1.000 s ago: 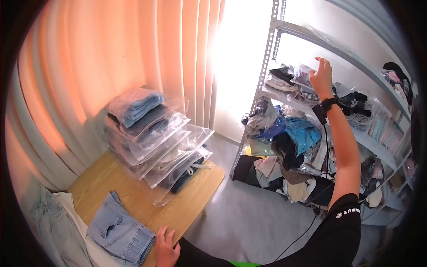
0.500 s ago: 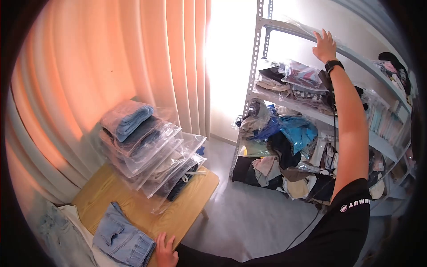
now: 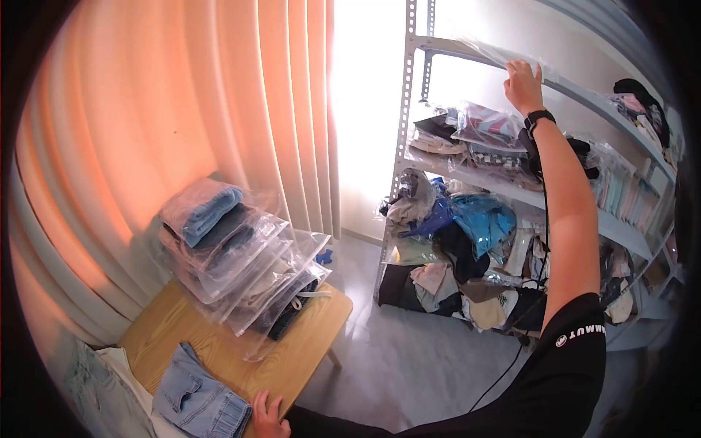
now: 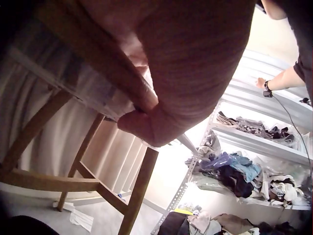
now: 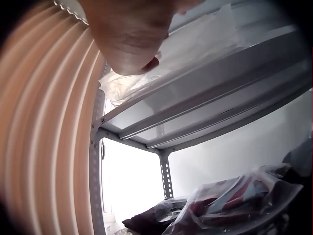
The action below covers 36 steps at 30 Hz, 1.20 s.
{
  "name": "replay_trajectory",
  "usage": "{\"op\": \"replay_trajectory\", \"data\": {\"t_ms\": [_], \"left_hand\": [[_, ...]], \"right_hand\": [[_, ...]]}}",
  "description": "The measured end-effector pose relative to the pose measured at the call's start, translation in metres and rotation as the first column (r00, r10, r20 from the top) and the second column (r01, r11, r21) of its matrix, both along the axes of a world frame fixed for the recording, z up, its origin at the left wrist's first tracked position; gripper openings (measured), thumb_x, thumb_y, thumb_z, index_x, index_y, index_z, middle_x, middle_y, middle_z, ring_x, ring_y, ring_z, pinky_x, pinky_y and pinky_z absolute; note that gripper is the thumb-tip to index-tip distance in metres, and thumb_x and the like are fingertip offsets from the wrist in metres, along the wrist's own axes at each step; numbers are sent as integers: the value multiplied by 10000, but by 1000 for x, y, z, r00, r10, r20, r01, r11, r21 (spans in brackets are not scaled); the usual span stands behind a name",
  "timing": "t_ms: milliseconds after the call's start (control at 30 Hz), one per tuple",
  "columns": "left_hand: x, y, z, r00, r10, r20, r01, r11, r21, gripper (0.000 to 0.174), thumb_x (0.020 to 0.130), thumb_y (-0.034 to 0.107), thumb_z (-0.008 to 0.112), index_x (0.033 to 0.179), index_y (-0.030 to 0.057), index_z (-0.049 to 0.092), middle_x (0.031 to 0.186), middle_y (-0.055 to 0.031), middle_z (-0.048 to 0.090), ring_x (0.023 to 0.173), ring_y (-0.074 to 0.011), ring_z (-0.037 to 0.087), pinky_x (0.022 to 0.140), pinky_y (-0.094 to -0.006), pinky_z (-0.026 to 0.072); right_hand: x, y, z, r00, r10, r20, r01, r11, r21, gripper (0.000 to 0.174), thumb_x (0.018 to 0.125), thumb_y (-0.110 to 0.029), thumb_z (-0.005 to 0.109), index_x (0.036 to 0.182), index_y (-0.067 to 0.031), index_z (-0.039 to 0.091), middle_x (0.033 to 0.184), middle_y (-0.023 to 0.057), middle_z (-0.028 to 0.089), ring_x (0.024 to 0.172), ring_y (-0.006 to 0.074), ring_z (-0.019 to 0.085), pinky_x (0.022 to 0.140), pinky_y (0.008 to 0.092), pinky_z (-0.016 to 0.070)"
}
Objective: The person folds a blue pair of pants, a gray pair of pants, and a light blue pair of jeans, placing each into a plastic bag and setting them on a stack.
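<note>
In the head view, my right hand [image 3: 523, 86] reaches to the front edge of the upper shelf with its fingers bent over clear plastic bags [image 3: 485, 50]. The right wrist view shows the hand [image 5: 134, 41] above that shelf, its thumb by the crumpled plastic [image 5: 122, 87]; whether it grips any is hidden. My left hand [image 3: 269, 417] rests on the edge of the wooden table [image 3: 325, 321], fingers spread, beside folded denim shorts [image 3: 197, 394]. In the left wrist view, that hand [image 4: 171, 73] is close and dark against the wooden edge.
Bagged folded clothes [image 3: 241, 255] are stacked on the table near the curtain [image 3: 270, 109]. Light jeans [image 3: 109, 387] lie at lower left. Bagged garments [image 3: 485, 219] fill the lower shelves of the metal rack [image 3: 403, 131]. A black cable [image 3: 504, 376] hangs down to the floor.
My right hand has risen from the bagged clothes to the upper shelf, and its spread fingers have bent over the plastic there. The left hand remains on the table edge; the head view has shifted.
</note>
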<state>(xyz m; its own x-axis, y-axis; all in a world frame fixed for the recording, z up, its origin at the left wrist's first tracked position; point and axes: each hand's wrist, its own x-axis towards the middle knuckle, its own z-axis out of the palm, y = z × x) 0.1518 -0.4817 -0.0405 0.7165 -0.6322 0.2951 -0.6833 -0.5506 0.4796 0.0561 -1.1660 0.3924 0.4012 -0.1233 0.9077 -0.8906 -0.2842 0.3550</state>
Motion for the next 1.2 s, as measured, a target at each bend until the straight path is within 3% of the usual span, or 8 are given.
{"op": "replay_trajectory", "data": {"t_ms": [367,767,833,900,1033,1067,1133,1200], "left_hand": [[3,2,-5,999,3,48,-5,999,44,582,621,-10,585,1192,69,507,1267,-218,445,1199,-398,397,1021,-467,323],[-2,-3,22,991,88,104,-91,996,24,347,704,119,726,1017,44,595,1130,-157,555,1091,-316,521,918,-375,428],[-5,1,19,943,-101,-317,-2,951,-310,493,747,186,728,1171,36,526,1173,-154,556,1139,-264,517,966,-349,399],[-14,11,23,492,-528,-692,-188,712,-677,795,725,231,764,1362,40,327,1383,-151,367,1292,-295,354,1065,-395,272],[-47,31,101,604,-683,-412,-212,360,-908,881,702,320,787,1391,56,304,1471,-127,210,1339,-313,266,1081,-499,210],[-54,40,114,652,-617,-442,-284,342,-896,881,702,320,787,1391,56,304,1471,-127,210,1339,-313,266,1081,-499,210],[-60,62,125,869,-323,-375,-2,755,-655,664,812,290,688,1346,36,387,1459,-134,255,1317,-303,314,1070,-470,254],[-62,69,109,829,-205,-520,-222,733,-643,559,866,278,614,1326,31,415,1441,-145,290,1294,-295,351,1044,-447,304]], "right_hand": [[-23,49,-50,908,419,-3,-390,841,-375,277,779,-62,626,1027,-183,595,949,-107,628,941,101,575,1003,390,301],[-51,256,-204,653,758,0,-755,651,-78,231,783,27,619,982,-89,615,942,29,671,888,204,616,1019,497,307],[-51,304,-229,552,833,-45,-831,554,53,129,799,53,599,867,-56,605,938,68,671,898,247,611,1008,553,310],[-52,344,-257,373,925,-68,-909,379,175,125,787,59,581,825,-60,575,897,70,667,867,270,607,999,628,277],[-42,423,-315,-18,1000,-21,-903,-7,429,137,761,-21,575,806,-151,572,835,-6,652,904,229,542,1024,695,169],[-36,442,-325,-89,996,29,-872,-92,481,152,730,-52,619,791,-190,598,865,-61,650,940,195,534,1052,664,129],[-22,484,-347,-202,968,148,-795,-251,553,156,690,-91,671,749,-233,642,892,-119,650,989,150,516,1076,621,111],[-2,509,-370,-357,894,271,-690,-448,568,171,686,-69,665,798,-198,671,894,-84,657,976,156,528,1066,574,180]]}}
